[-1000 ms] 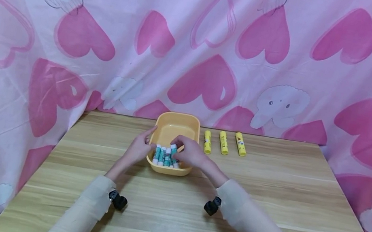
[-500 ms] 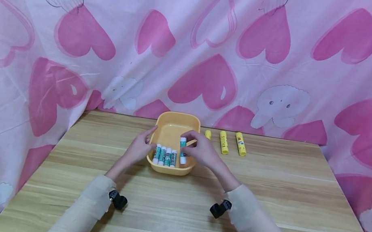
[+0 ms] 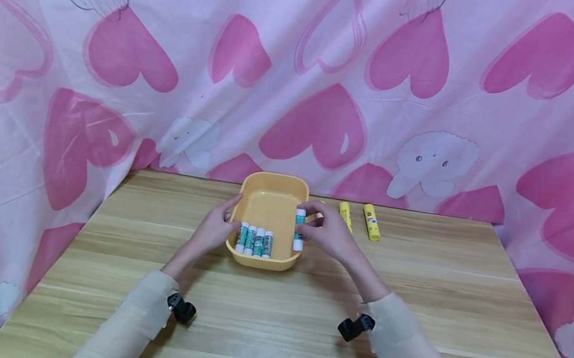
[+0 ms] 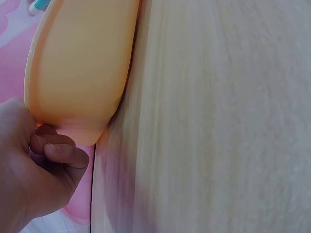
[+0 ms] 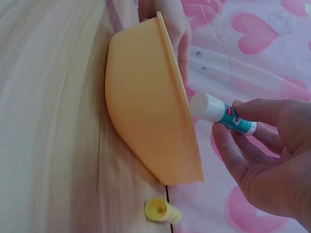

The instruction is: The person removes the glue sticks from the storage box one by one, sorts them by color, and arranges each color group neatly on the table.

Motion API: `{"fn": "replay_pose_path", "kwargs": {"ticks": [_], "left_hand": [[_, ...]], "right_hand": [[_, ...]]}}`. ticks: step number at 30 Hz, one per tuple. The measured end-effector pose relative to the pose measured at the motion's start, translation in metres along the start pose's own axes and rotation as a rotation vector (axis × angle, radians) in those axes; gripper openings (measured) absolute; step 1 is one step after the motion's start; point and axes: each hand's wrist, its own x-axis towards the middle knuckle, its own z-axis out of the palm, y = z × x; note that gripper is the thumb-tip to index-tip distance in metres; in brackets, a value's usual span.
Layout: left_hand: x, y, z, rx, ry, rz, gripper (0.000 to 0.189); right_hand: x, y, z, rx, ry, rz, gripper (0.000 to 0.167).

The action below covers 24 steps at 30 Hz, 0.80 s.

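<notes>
The teal glue stick (image 5: 235,119) is in the right grip (image 3: 329,233), thumb and fingers closed to its width on the barrel, one white cap left free, probably to clear the rim. Below this grip is the right edge of the orange tray (image 3: 267,201); to its left, four similar sticks (image 3: 250,241) lie inside. The left grip (image 3: 213,229) pinches the tray's left edge, presumably steadying it on the worktop (image 3: 250,331). Yellow sticks (image 3: 371,222) lie beyond the right grip.
</notes>
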Motion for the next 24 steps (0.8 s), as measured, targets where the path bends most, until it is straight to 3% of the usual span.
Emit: {"fn": "replay_pose_path", "kwargs": {"ticks": [14, 24], "left_hand": [[-0.002, 0.003, 0.0, 0.007, -0.001, -0.004, 0.078], [-0.002, 0.004, 0.001, 0.023, 0.006, -0.007, 0.078]], "right_hand": [[-0.009, 0.023, -0.019, -0.027, 0.02, 0.042, 0.045], [-0.012, 0.045, -0.019, -0.021, -0.006, 0.086, 0.045]]}}
